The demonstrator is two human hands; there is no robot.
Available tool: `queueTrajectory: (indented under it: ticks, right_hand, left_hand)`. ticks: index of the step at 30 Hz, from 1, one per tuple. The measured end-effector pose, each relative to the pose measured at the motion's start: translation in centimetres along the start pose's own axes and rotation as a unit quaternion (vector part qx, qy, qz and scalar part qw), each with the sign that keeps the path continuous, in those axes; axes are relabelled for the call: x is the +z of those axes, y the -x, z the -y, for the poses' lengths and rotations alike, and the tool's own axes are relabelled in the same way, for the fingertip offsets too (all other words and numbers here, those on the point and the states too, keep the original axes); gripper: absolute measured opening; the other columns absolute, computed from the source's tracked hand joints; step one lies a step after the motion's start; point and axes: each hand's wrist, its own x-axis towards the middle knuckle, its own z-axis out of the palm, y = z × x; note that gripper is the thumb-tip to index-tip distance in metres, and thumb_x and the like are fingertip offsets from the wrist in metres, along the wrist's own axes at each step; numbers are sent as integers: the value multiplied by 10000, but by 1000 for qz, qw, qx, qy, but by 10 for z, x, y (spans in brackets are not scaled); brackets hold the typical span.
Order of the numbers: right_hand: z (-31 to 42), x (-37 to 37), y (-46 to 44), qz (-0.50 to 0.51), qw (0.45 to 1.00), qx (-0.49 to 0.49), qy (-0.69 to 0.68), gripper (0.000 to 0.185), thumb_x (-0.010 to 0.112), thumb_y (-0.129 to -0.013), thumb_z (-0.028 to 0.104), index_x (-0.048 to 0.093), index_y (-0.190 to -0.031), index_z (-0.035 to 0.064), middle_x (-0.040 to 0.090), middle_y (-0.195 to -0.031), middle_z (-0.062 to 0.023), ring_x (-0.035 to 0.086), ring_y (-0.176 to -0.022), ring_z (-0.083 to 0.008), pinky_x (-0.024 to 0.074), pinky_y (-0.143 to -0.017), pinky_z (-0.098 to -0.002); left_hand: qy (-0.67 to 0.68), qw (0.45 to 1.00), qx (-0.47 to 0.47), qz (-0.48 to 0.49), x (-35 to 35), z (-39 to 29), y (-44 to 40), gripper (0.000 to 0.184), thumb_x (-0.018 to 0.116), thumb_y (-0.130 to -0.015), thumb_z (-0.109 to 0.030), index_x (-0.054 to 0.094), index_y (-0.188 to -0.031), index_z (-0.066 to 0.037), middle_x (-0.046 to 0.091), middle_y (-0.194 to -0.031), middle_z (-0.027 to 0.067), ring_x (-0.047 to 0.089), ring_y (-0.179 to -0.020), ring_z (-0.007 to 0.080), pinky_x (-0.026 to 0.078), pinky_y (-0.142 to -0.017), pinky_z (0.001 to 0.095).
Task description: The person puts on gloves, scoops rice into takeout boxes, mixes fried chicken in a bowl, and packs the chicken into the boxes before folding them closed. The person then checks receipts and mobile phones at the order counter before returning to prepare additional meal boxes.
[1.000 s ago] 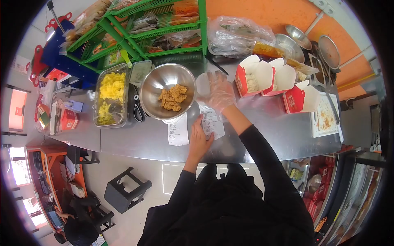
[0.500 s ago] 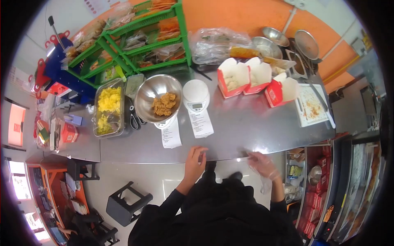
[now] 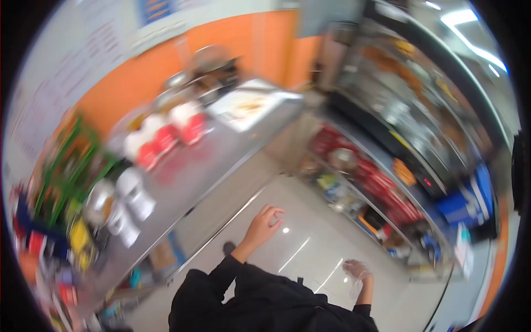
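Observation:
My left hand (image 3: 264, 226) is bare and hovers over the floor in front of my body, fingers loosely curled and thumb a little apart, holding nothing visible. Lower and to the right is my right hand (image 3: 357, 270) in a loose clear plastic glove. Its fingers are slightly bent and apart, with nothing seen in them. Neither hand touches the metal table (image 3: 221, 157). Red and white food boxes (image 3: 191, 123) stand blurred on it, beside a white cutting board (image 3: 246, 105) with crumbs. Further left are a metal bowl (image 3: 100, 203) and a white scale (image 3: 130, 181).
On the right, a glass display cabinet (image 3: 409, 77) stands above shelves holding red packages (image 3: 381, 191) and a metal bowl (image 3: 343, 160). A blue container (image 3: 470, 196) is at the far right. Green racks (image 3: 72, 166) stand at the far left, before an orange wall (image 3: 127, 83).
My view has swung right, away from the table toward the cabinet and shelves. My right hand came off the scale and hangs low at my side. My left hand has left the receipts.

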Motion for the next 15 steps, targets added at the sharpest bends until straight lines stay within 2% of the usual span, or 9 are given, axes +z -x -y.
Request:
queueTrajectory:
  ticks: [1, 3, 4, 5, 7, 8, 13, 14, 15]
  right_hand:
    - [-36, 12, 38, -38, 994, -82, 58, 319, 513, -928, 331, 625, -1189, 185, 611, -1241, -81, 592, -1127, -265, 477, -967, -366]
    - [-87, 6, 112, -113, 989, 65, 68, 317, 501, -973, 244, 582, -1259, 134, 616, -1227, -81, 596, -1122, -221, 489, -957, -311]
    - [-96, -12, 148, -191, 929, 151, -279, 336, 529, -969, 223, 556, -1272, 80, 617, -1218, -93, 597, -1118, -213, 492, -959, -306]
    - [-100, -35, 184, -266, 743, 189, -585, 366, 556, -966, 202, 531, -1285, 25, 619, -1209, -104, 598, -1115, -206, 494, -961, -301]
    - [-111, -95, 249, -342, 682, 186, -619, 408, 596, -946, 150, 491, -1279, -60, 613, -1194, -139, 603, -1099, -221, 511, -945, -315]
    - [-137, -109, 271, -389, 665, 194, -607, 401, 597, -944, 145, 495, -1276, -56, 613, -1195, -150, 615, -1082, -231, 519, -934, -329]
    - [-261, -175, 345, -551, 573, 212, -568, 336, 604, -935, 141, 544, -1204, -51, 654, -1084, -125, 653, -988, -221, 545, -855, -322]
    - [-312, -179, 351, -565, 591, 209, -537, 318, 614, -928, 159, 571, -1182, -27, 661, -1033, -100, 654, -951, -188, 537, -803, -280]
    - [-312, -219, 367, -554, 585, 253, -536, 324, 624, -921, 186, 586, -1191, 10, 656, -1047, -93, 642, -937, -155, 518, -771, -238]
  left_hand:
    - [-12, 999, 21, 37, 36, -18, -12, 281, 658, -816, -31, 598, -1083, -97, 540, -956, 66, 565, -689, 165, 485, -602, 283]
    - [9, 992, 83, 90, 113, -52, -23, 272, 620, -825, -12, 603, -1087, -85, 545, -977, 87, 572, -722, 163, 492, -641, 280]
    - [27, 984, 132, 113, 155, -66, -29, 271, 605, -828, -6, 602, -1088, -79, 548, -987, 93, 584, -752, 173, 497, -670, 285]
    - [48, 974, 176, 131, 197, -83, -34, 270, 591, -831, 0, 602, -1090, -73, 551, -997, 99, 596, -782, 183, 503, -699, 290]
    - [23, 945, 287, 157, 268, -132, -34, 272, 566, -833, 8, 602, -1093, -64, 558, -1031, 112, 611, -864, 212, 504, -773, 314]
    - [11, 928, 336, 159, 298, -152, -32, 274, 553, -835, 12, 602, -1095, -60, 562, -1048, 119, 618, -905, 227, 504, -810, 326]
    - [91, 864, 237, 435, 436, -199, -26, 249, 564, -863, -34, 608, -1106, -67, 571, -1117, 133, 605, -1018, 262, 480, -898, 371]
    - [92, 846, 217, 477, 463, -204, -31, 244, 566, -869, -44, 610, -1108, -70, 572, -1126, 136, 604, -1026, 262, 478, -905, 372]
    - [94, 842, 227, 481, 494, -216, -40, 244, 566, -869, -44, 610, -1108, -70, 572, -1126, 136, 604, -1026, 262, 478, -905, 372]
